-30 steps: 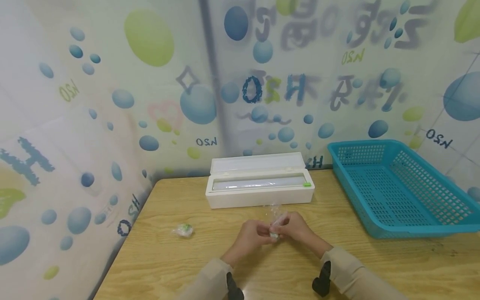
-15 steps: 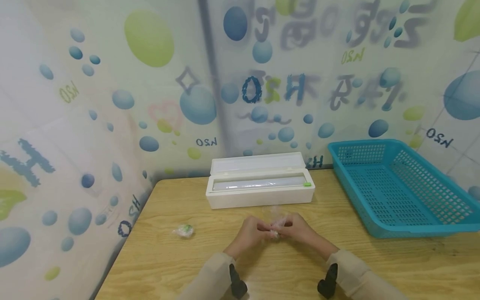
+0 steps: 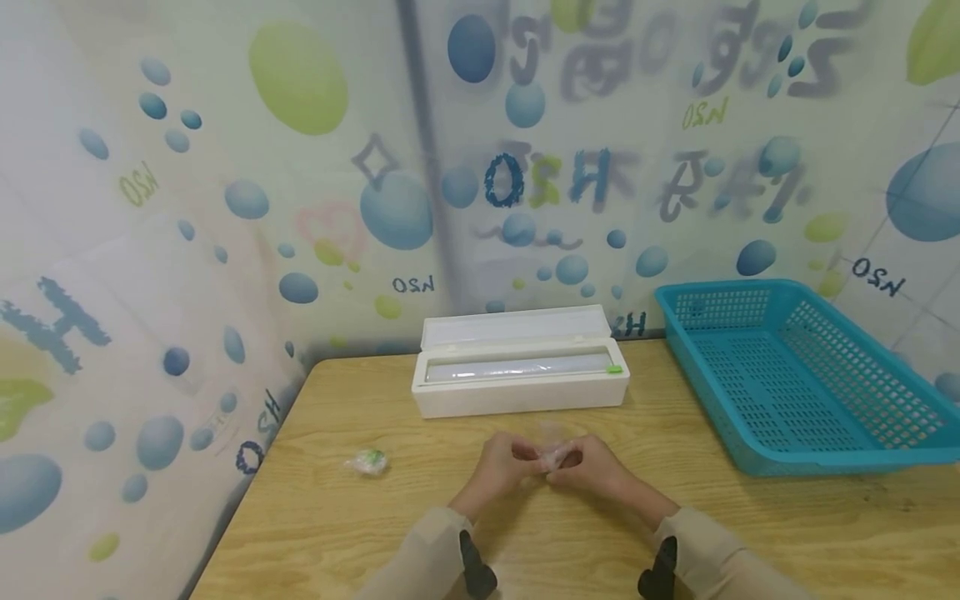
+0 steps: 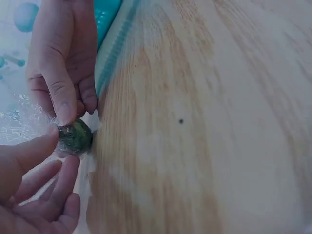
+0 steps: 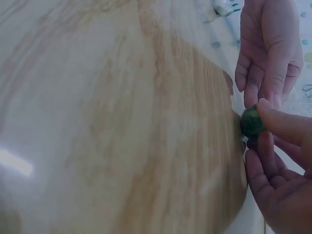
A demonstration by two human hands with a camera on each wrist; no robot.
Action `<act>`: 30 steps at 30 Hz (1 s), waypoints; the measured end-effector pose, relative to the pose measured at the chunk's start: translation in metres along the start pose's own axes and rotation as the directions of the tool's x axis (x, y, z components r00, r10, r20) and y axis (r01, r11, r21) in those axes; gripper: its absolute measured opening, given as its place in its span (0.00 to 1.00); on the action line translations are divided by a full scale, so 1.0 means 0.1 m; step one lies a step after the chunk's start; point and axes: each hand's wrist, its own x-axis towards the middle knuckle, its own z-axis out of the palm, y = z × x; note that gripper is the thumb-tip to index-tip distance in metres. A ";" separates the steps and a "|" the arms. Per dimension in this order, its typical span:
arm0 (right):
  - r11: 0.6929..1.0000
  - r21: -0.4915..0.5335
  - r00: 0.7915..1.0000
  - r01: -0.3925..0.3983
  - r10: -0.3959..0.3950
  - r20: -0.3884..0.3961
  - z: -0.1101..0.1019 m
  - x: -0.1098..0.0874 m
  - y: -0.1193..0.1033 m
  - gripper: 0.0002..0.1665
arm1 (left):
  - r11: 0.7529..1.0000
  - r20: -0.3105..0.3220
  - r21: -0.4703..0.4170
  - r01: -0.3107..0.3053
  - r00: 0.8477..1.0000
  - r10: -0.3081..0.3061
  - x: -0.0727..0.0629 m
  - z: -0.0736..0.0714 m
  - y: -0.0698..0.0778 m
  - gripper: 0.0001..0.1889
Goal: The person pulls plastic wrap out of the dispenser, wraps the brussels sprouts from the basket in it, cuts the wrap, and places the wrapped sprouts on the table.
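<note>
Both hands meet in the middle of the table around a small, round, dark green thing (image 4: 75, 136) wrapped in clear cling film (image 4: 22, 122). My left hand (image 3: 498, 468) pinches it from the left between thumb and fingers. From the right, my right hand (image 3: 596, 468) pinches the same bundle, its thumb on the wrap in the right wrist view. Loose film (image 3: 552, 432) sticks up beyond the fingertips, on the side away from me. In the head view the fingers mostly hide the green thing. A second film-wrapped bundle (image 3: 369, 462), with green showing through, lies on the table to the left.
A long white cling film box (image 3: 521, 400) stands behind the hands, lid raised, a film roll inside and a green slider (image 3: 615, 368) at its right end. A turquoise plastic basket (image 3: 750, 446) sits at the right. A patterned curtain-like wall borders the wooden table (image 3: 315, 533).
The fingers have shifted slightly around the wrapped green thing, and the loose film is drawn in closer between the fingertips. The bundle at left, box and basket stay put.
</note>
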 end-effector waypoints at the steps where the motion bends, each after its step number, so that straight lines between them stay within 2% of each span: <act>1: 1.000 0.006 1.000 -0.001 0.001 0.010 0.00 0.00 0.00 0.10 | 1.000 -0.006 -0.009 -0.006 1.000 0.006 -0.01 0.00 0.00 0.08; 8: 0.999 0.019 0.991 -0.036 0.034 0.126 -0.06 0.04 0.02 0.12 | 0.996 0.004 -0.040 -0.077 0.997 0.077 -0.03 -0.01 -0.02 0.06; 12: 0.999 0.029 0.982 -0.036 0.030 0.184 -0.09 0.05 0.04 0.13 | 0.994 0.049 -0.040 -0.104 0.993 0.106 -0.03 -0.03 -0.03 0.05; 15: 0.999 0.029 0.980 -0.032 0.025 0.196 -0.10 0.05 0.04 0.13 | 0.992 0.097 -0.031 -0.118 0.988 0.121 -0.04 -0.06 -0.04 0.05; 20: 0.999 -0.006 0.995 -0.031 0.032 0.098 -0.08 0.04 0.03 0.13 | 0.993 0.152 -0.036 -0.115 0.981 0.120 -0.03 -0.09 -0.05 0.05; 25: 0.998 -0.011 0.998 -0.063 0.063 -0.028 -0.05 0.02 0.00 0.16 | 0.995 0.136 -0.047 -0.083 0.987 0.089 -0.02 -0.07 -0.06 0.05; 30: 0.996 0.013 0.994 -0.091 0.092 -0.057 -0.03 0.00 -0.05 0.17 | 0.998 0.114 -0.040 -0.045 0.992 0.049 -0.01 -0.05 -0.06 0.04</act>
